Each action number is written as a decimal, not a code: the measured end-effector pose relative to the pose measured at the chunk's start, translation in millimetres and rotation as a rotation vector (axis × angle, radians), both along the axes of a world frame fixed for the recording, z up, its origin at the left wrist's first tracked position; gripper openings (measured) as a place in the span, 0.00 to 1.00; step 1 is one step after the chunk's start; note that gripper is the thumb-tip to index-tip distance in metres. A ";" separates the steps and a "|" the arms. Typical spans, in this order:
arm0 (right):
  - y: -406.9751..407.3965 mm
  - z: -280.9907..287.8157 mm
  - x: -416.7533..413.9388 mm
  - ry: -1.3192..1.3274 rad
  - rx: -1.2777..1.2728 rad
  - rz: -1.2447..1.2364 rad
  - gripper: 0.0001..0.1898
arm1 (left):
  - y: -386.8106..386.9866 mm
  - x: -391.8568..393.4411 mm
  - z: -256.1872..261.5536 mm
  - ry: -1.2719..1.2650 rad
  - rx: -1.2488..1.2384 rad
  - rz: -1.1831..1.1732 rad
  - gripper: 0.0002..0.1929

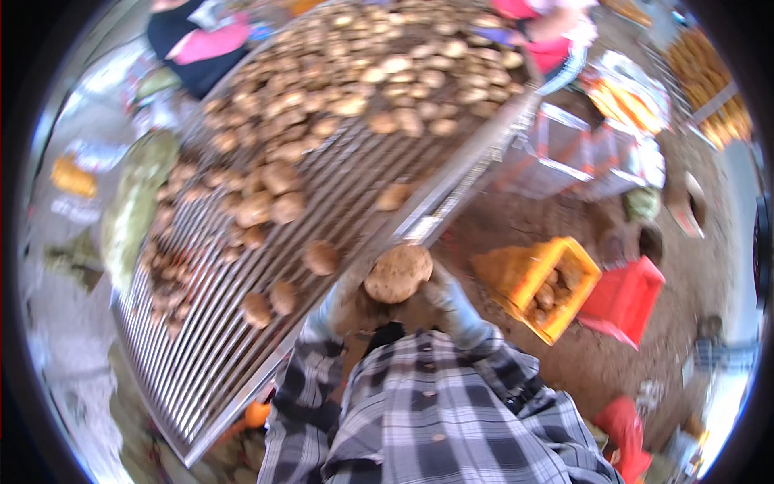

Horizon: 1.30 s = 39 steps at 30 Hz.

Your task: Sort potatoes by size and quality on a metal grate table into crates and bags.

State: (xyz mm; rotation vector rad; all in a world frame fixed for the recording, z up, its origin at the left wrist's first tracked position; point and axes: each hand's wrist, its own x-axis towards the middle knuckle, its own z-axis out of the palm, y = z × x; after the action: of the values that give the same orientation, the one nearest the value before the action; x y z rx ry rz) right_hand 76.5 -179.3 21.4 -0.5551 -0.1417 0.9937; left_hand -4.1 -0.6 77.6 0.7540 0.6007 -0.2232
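Note:
A large brown potato [399,273] is held between my two gloved hands, close in front of my checked shirt. My left hand [346,299] is at its left side, and my right hand [440,287] touches its right side; both are blurred. Beyond them slopes a metal bar sorting table [338,181], with many potatoes heaped on its far part. A few single potatoes [320,258] lie on the bars to the left of my hands.
The table's metal side rail [423,221] runs diagonally past my hands. Right of me stand a yellow crate [553,290] holding potatoes and a red crate [626,302]. Two co-workers are at the far side. A green sack [136,206] lies along the left edge.

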 end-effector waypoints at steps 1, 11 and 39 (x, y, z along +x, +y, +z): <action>-12.6 -7.1 0.8 0.056 0.033 0.056 0.41 | -2.1 5.4 -3.3 -0.075 -0.063 -0.298 0.34; -215.7 -125.5 1.2 0.186 -0.355 -0.767 0.20 | -20.0 -49.4 -5.7 0.011 0.758 -0.053 0.18; 55.4 17.1 -11.4 -0.320 -0.338 0.169 0.29 | 122.9 -91.0 -34.8 0.099 0.880 0.484 0.40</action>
State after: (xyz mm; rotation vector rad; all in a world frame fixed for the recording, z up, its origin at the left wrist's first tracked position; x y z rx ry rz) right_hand 65.1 -123.9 38.5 -1.0256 -0.3124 1.0954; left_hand -95.1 122.3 42.8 1.4103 0.9693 0.4918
